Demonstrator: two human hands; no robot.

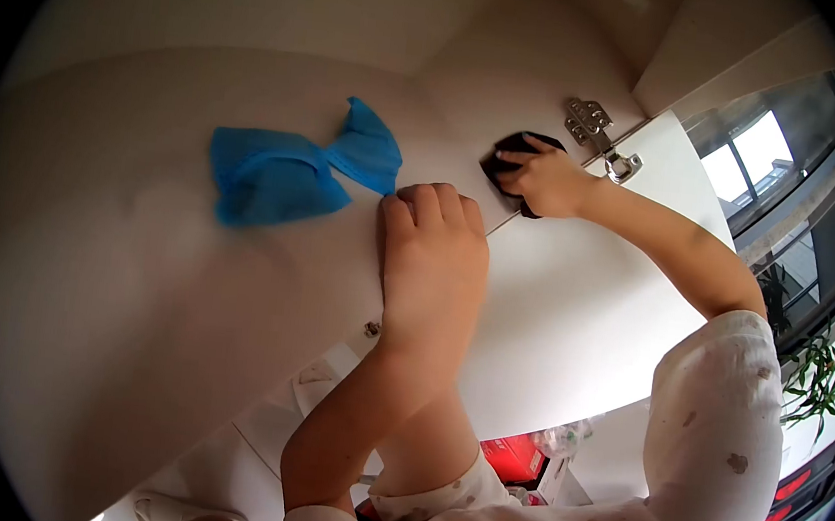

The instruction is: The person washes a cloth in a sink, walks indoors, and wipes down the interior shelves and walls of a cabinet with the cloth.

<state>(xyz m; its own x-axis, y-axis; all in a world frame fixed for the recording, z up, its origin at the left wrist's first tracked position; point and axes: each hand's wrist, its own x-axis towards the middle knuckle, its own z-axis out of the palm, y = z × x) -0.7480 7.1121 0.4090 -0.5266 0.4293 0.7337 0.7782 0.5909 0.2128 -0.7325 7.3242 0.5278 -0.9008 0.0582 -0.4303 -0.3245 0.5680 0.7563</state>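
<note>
My right hand (543,178) presses a dark cloth (511,159) on the white surface inside a cabinet, just left of a metal hinge (588,123). Nearer the middle, my left hand (435,252) has its fingers curled together over a dark edge or item, which is mostly hidden under them. A crumpled blue cloth (280,177), pinched at its middle like a bow, lies left of my left hand, and its right end reaches my fingertips.
The white cabinet door (575,296) stands open on the right. Below it are a red box (516,458) and a clear plastic bag (561,438). A window (762,153) and a green plant (815,381) show at the far right.
</note>
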